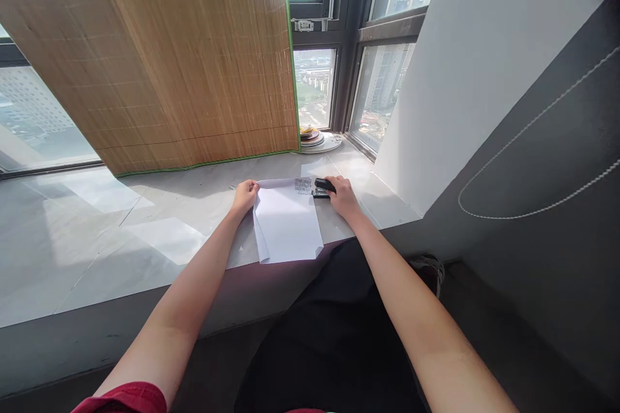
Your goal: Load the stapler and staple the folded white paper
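Note:
White sheets of paper (288, 222) lie on the windowsill, with the near edge hanging slightly past its front and one lower corner bent. My left hand (246, 195) pinches the upper left corner of the paper between thumb and fingers. In my right hand (343, 197) is a black stapler (324, 186), its jaws pointing left at the paper's upper right edge. A patch of rows of small dark marks, probably staples (303, 186), shows at the top of the paper beside the stapler. Whether the stapler's jaws enclose the paper edge is hard to tell.
A bamboo blind (194, 58) with green edging hangs down to the tiled sill (159, 232). Stacked plates (317, 139) stand in the window corner. A white wall (450, 71) and a beaded cord (504, 218) are on the right. Coiled cable (433, 264) lies below the sill.

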Demonstrator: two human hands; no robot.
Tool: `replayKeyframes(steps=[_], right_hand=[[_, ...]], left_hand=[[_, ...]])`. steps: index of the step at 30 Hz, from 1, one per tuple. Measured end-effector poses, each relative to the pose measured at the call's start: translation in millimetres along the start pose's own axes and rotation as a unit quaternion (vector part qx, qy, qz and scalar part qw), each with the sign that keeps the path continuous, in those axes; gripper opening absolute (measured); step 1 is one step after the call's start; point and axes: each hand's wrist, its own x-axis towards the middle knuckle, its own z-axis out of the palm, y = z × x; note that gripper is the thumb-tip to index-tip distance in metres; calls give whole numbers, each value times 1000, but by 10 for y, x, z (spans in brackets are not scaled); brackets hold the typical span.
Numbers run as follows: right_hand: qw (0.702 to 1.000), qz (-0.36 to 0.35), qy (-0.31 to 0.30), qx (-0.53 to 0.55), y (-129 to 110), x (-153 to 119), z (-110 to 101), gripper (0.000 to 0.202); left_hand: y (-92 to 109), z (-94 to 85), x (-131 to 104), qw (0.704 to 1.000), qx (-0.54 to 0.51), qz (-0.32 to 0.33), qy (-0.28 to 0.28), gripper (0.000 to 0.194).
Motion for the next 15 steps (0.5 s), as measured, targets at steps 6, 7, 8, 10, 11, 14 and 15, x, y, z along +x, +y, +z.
replayKeyframes(steps=[6, 7, 8, 10, 11, 14, 15], right_hand=[[1000, -15, -23, -10, -72, -21, -3, 52], [999, -16, -26, -16, -90, -28, -6, 53], [999, -17, -29, -24, -105, -36, -10, 54], [998, -22, -30, -45, -125, -50, -15, 55], [998, -24, -29, -54, -130, -54, -17, 55], [998, -26, -33, -57, -125, -56, -16, 56], [998, -25, -35, -52, -120, -54, -15, 56]], left_hand=[[78, 103, -46, 999, 26, -5, -29, 13], [84, 128, -55, 999, 36, -4, -37, 12], [86, 152, -64, 998, 47, 0, -46, 11], [82, 196, -87, 996, 77, 20, -49, 15], [81, 218, -105, 994, 96, 37, -40, 19], [108, 296, -198, 982, 159, 103, 6, 32], [132, 328, -243, 976, 171, 133, 6, 33]])
